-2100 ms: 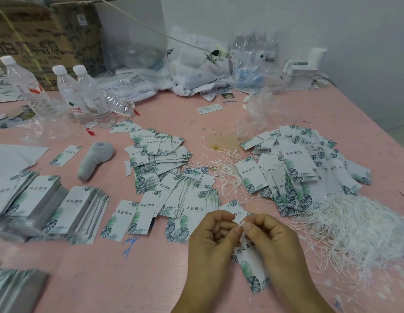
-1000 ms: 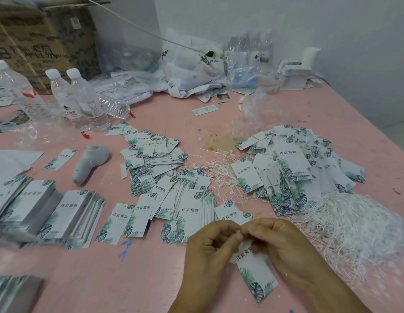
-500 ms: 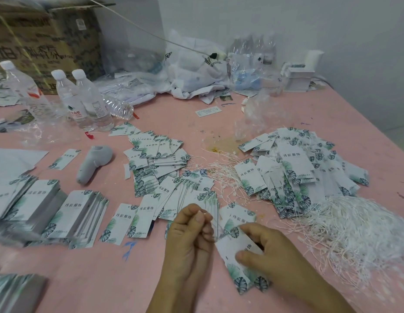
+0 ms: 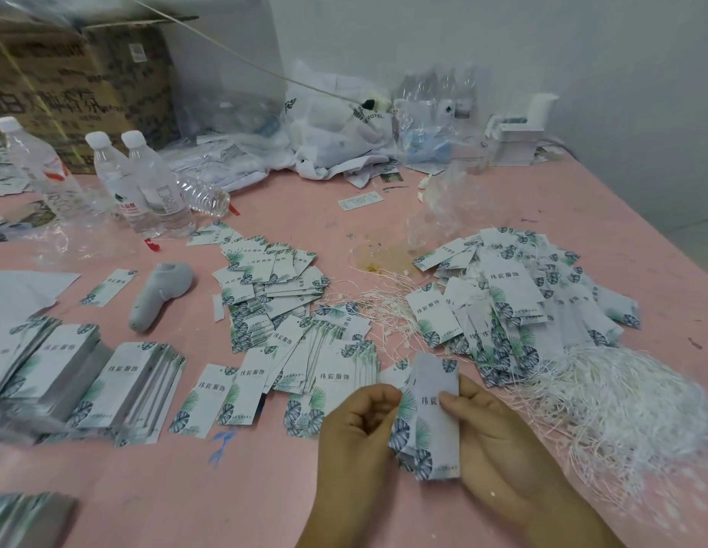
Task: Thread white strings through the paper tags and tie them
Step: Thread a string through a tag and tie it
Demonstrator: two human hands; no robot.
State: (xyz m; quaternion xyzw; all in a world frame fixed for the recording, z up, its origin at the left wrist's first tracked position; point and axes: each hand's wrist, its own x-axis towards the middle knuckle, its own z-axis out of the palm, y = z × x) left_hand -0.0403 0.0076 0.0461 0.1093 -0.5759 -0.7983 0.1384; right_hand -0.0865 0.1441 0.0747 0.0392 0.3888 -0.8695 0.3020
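Observation:
My right hand (image 4: 498,441) pinches a small set of white paper tags (image 4: 433,419) printed with green leaves, held upright near the table's front edge. My left hand (image 4: 356,433) is curled against the tags' left edge, fingers bent inward; whether a string is in it I cannot tell. A big heap of white strings (image 4: 621,409) lies just right of my hands. A pile of tags with strings (image 4: 514,302) lies behind it. Loose tags (image 4: 273,282) and fanned tags (image 4: 328,357) lie ahead of my left hand.
Neat tag stacks (image 4: 83,381) sit at the left. A grey handheld tool (image 4: 158,294) lies beyond them. Water bottles (image 4: 146,191), a cardboard box (image 4: 75,85) and plastic bags (image 4: 336,124) line the back of the pink table (image 4: 265,488).
My hands first pinched together at the tag's top end. Then they came apart, and now the tags stand upright between both hands, with the right thumb on their face.

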